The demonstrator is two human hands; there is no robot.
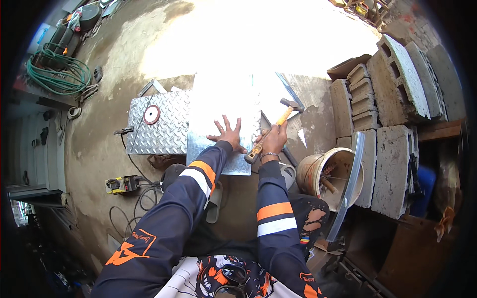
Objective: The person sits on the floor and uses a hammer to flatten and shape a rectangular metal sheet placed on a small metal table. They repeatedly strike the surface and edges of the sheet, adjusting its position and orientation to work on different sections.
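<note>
My left hand [228,134] lies flat with its fingers spread on a shiny metal sheet [213,158]. Glare washes out the far part of that sheet. In my right hand [273,140] is a hammer [283,116], gripped around its yellow handle. Its dark head points away to the far right, over the sheet's right side. To the left, a diamond-plate metal piece [169,124] lies against the sheet, with a round disc [151,114] on top of it.
A bucket [312,171] with tools inside stands at my right, a bent clear strip [348,186] leaning over it. Concrete blocks [392,169] are stacked farther right. A yellow-black power tool [122,185] and cable lie left. A coiled green hose [58,72] sits far left.
</note>
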